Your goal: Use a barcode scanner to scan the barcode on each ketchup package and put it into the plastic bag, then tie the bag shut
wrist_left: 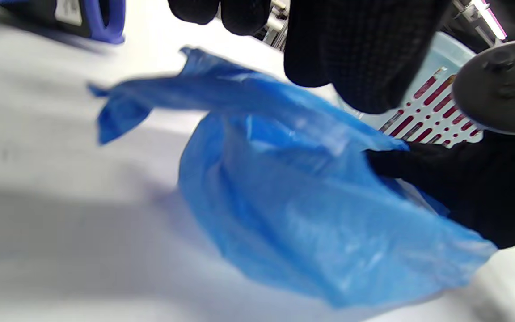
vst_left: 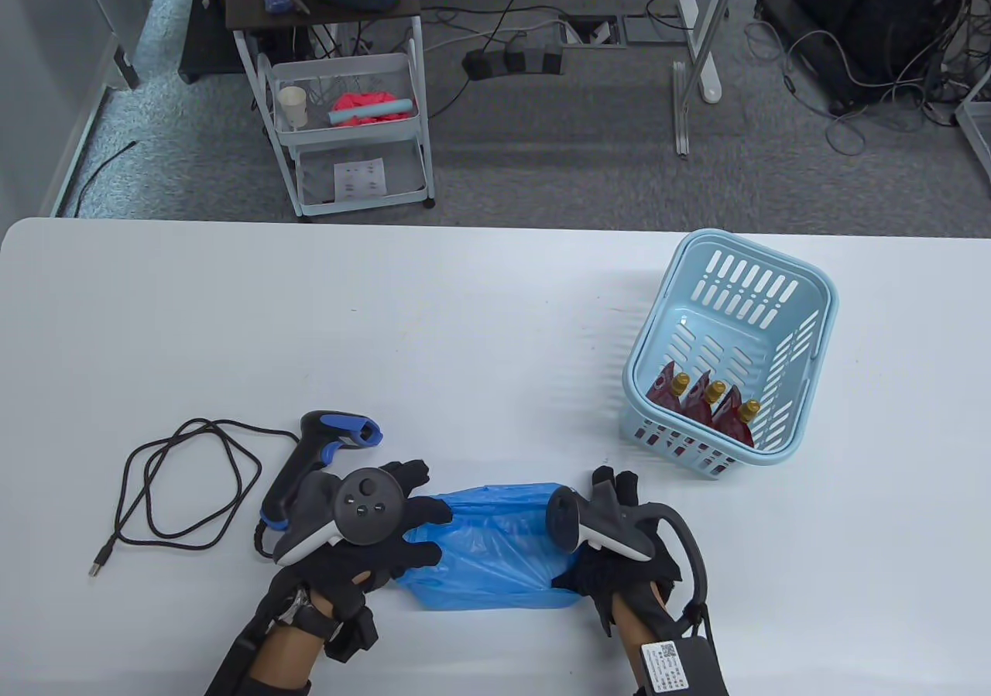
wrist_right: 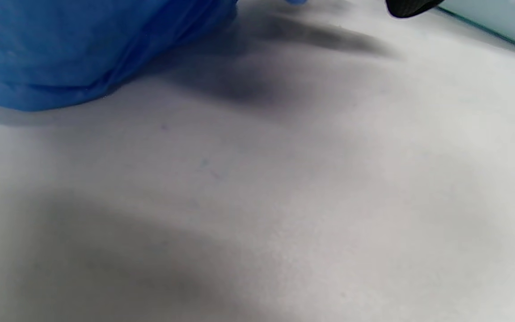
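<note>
A crumpled blue plastic bag (vst_left: 488,549) (wrist_left: 293,197) (wrist_right: 61,53) lies on the white table near its front edge, between both hands. My left hand (vst_left: 422,529) holds the bag's left edge between thumb and fingers (wrist_left: 356,53). My right hand (vst_left: 590,496) (wrist_left: 463,192) pinches the right edge. Both hands lift the bag's rim a little. A black and blue barcode scanner (vst_left: 325,448) lies on the table just left of my left hand, untouched. Three red ketchup packages (vst_left: 708,402) with gold caps stand in a light blue basket (vst_left: 805,340) at the right.
The scanner's black cable (vst_left: 178,487) loops across the table at the left. The basket (wrist_left: 441,112) (wrist_right: 499,22) stands close beyond my right hand. Past the table's far edge stand a white trolley (vst_left: 348,131) and floor cables.
</note>
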